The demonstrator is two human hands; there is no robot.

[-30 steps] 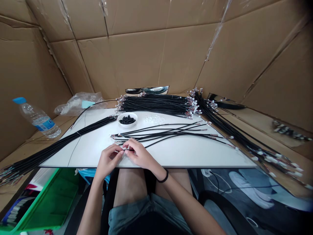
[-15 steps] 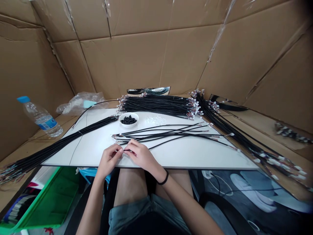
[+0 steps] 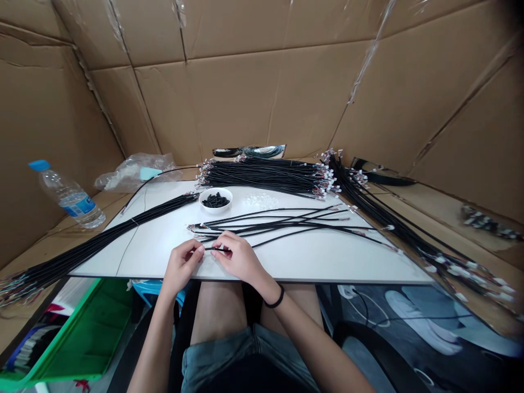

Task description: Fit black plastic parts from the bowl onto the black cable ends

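My left hand (image 3: 183, 266) and my right hand (image 3: 238, 258) rest close together on the near edge of the white board (image 3: 155, 245). Both pinch the near end of one thin black cable (image 3: 213, 249), which shows between the fingertips. The cable runs off to the right into a loose spread of black cables (image 3: 286, 221) lying across the middle of the board. A small white bowl (image 3: 215, 200) of short black pieces stands just beyond the hands.
A thick bundle of black cables (image 3: 266, 174) lies along the far edge, another (image 3: 393, 224) runs down the right, a third (image 3: 94, 245) down the left. A water bottle (image 3: 67, 195) and a plastic bag (image 3: 131, 172) lie left. A green bin (image 3: 82, 338) sits below left. Cardboard walls surround.
My hands have drawn slightly apart, so a short stretch of black cable now shows between the fingertips. The view shifted a little.
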